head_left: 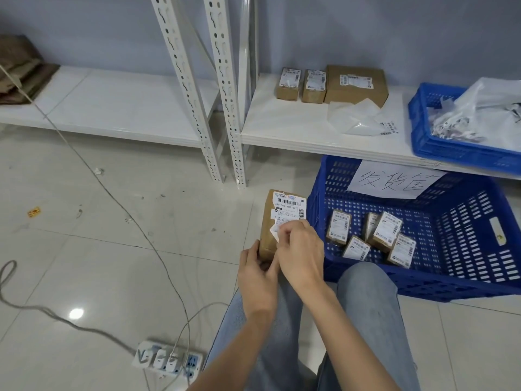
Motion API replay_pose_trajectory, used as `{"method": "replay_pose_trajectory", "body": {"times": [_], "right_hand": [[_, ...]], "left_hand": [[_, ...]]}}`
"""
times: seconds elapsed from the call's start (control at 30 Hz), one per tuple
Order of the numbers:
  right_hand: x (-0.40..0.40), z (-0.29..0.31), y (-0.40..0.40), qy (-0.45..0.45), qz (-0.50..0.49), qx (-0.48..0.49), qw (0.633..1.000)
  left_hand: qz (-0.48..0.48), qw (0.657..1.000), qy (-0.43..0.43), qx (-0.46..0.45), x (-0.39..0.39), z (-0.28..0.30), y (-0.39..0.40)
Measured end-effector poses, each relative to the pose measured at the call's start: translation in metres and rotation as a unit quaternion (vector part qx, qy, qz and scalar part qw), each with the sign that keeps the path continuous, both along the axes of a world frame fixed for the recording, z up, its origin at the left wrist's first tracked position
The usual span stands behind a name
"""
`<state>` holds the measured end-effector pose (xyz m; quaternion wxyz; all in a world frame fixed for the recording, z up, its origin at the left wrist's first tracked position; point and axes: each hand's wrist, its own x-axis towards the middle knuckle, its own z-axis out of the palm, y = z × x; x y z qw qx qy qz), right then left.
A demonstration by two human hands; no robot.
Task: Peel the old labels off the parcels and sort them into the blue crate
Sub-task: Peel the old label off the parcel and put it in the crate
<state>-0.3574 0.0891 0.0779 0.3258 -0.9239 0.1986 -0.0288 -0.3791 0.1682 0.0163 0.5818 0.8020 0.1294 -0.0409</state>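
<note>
**Label half-lifted from a brown parcel beside the blue crate**

A glossy, pale tiled floor [84,263] fills the left of the view, crossed by a thin grey cable [118,201] that runs to a white power strip [168,359]. Behind it stand white shelves [296,128] on perforated metal uprights [180,88].

The large blue crate [479,249] sits on the floor at the right, just under the shelf edge. Its walls are moulded plastic lattice with rows of slots, and a white paper sign [394,180] with handwritten characters hangs on its far wall. Five small boxed parcels [386,231] with white labels lie on its floor. A second, smaller blue crate [439,142] on the shelf holds crumpled plastic wrapping [490,108].

Three cardboard boxes [356,84], matt brown and rectangular, stand in a row at the back of the shelf, with a flat translucent bag [358,119] just in front of them.

The held parcel [269,235], a brown paper-wrapped block, stands upright just left of the large crate. The left hand [258,273] curls round its lower end. The right hand [301,255] pinches the white label [275,231], whose lower corner curls away from the wrapping while its barcoded upper part lies flat.

A small yellow scrap [33,212] lies on the tiles at far left.
</note>
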Motion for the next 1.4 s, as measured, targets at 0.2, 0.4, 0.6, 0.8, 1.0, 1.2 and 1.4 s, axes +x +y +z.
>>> {"method": "replay_pose_trajectory", "body": {"times": [0.2,0.4,0.6,0.8,1.0,1.2,1.4], "right_hand": [[-0.009,0.005,-0.004,-0.002,-0.001,-0.005,1.000],[-0.007,0.001,-0.004,0.026,-0.038,0.022,0.999],[-0.005,0.000,-0.007,0.026,-0.057,0.052,0.997],[-0.005,-0.005,-0.008,0.016,-0.060,0.079,0.995],[-0.003,-0.001,-0.002,-0.020,-0.079,0.103,0.991],[0.012,-0.006,0.001,0.026,-0.073,0.048,0.996],[0.014,-0.003,0.001,0.025,-0.091,0.084,0.992]], "left_hand": [[0.002,1.000,-0.007,0.004,0.000,-0.002,0.002],[0.001,1.000,-0.010,-0.005,0.000,0.000,0.000],[0.008,1.000,-0.014,-0.006,-0.001,0.002,-0.001],[0.011,1.000,-0.010,-0.007,0.001,0.002,-0.001],[0.006,1.000,-0.003,-0.001,0.001,0.000,0.000],[-0.004,1.000,-0.007,0.021,0.002,0.000,0.000],[-0.003,1.000,-0.002,0.020,0.003,-0.001,0.000]]}}
